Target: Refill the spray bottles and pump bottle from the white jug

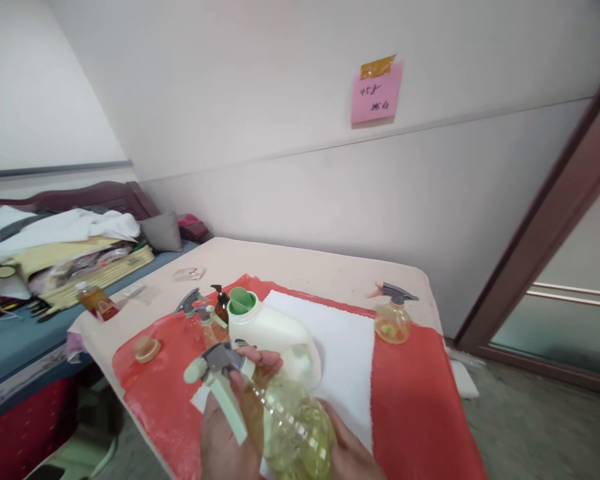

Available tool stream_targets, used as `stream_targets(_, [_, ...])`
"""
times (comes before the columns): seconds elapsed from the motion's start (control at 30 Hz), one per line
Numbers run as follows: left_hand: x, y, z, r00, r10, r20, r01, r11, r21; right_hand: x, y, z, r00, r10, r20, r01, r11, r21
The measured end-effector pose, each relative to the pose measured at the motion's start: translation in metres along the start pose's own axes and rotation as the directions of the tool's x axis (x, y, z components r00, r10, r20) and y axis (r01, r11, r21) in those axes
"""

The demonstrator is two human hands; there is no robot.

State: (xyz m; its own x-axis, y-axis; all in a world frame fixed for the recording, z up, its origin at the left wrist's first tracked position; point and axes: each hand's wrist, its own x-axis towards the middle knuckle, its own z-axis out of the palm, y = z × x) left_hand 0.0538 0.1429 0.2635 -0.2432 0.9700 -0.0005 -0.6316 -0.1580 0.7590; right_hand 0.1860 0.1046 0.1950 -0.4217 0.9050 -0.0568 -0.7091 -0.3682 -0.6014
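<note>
A clear spray bottle (300, 427) with yellowish contents and a grey and pale-green trigger head is tilted close to the camera, its nozzle toward the left. My left hand (227, 433) is closed around its neck, just below the trigger. Against the right side of the round body, my right hand (353, 450) grips too, with some fingers hidden behind the bottle. Right behind them a large white jug (275, 327) leans, with something green (240, 300) in its mouth. On the white sheet (350, 347) under the jug I see no other item.
Another spray bottle (393, 323) stands at the right on the red cloth (410, 393). Left of the jug are a dark pump bottle (221, 305) and small sprayers (193, 310). A beige cap (147, 348) lies at left; an amber bottle (96, 301) is near the table's left edge.
</note>
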Motion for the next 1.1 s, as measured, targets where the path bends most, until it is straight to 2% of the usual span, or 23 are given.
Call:
stream_targets(0.1, [0.002,0.000,-0.002,0.997,0.051,-0.064,-0.049,0.998,0.024,0.002,0.000,0.002,0.999,-0.001,0.036,-0.003,0.993,0.114])
stream_targets(0.27, [0.000,-0.007,0.002,0.996,0.059,-0.068,-0.058,0.998,0.023,-0.001,-0.001,0.002,0.994,0.091,0.055,-0.100,0.976,0.192])
stream_targets(0.37, [0.001,-0.004,0.005,0.993,0.032,-0.112,-0.039,0.998,-0.054,-0.005,-0.002,0.004,1.000,-0.004,0.007,0.002,0.977,0.215])
stream_targets(0.43, [0.003,0.002,0.006,0.989,0.036,-0.146,-0.051,0.994,-0.098,-0.006,-0.001,0.003,0.997,-0.073,-0.018,0.075,0.969,0.234])
stream_targets(0.5, [0.007,0.012,0.003,0.982,0.065,-0.176,-0.086,0.990,-0.115,-0.004,-0.001,-0.002,0.995,-0.090,-0.034,0.096,0.959,0.266])
stream_targets(0.57, [0.013,0.025,-0.003,0.968,0.114,-0.222,-0.146,0.980,-0.133,-0.001,-0.001,-0.011,0.997,-0.056,-0.056,0.070,0.960,0.272])
stream_targets(0.67, [0.022,0.049,-0.016,0.920,0.249,-0.303,-0.303,0.942,-0.147,0.002,-0.004,-0.027,0.993,0.030,-0.118,0.000,0.969,0.245])
stream_targets(0.77, [0.033,0.065,-0.030,0.864,0.374,-0.337,-0.428,0.898,-0.101,0.003,-0.012,-0.035,0.982,0.016,-0.188,0.019,0.982,0.187])
stream_targets(0.87, [0.042,0.064,-0.039,0.841,0.392,-0.373,-0.438,0.898,-0.044,0.004,-0.024,-0.029,0.959,-0.096,-0.267,0.114,0.992,0.054])
stream_targets(1.0, [0.052,0.043,-0.045,0.863,0.298,-0.407,-0.341,0.940,-0.035,0.013,-0.049,-0.005,0.885,-0.307,-0.351,0.251,0.948,-0.198])
stream_targets(1.1, [0.055,0.029,-0.049,0.897,0.197,-0.395,-0.254,0.962,-0.097,0.026,-0.072,0.017,0.854,-0.400,-0.333,0.271,0.888,-0.371])
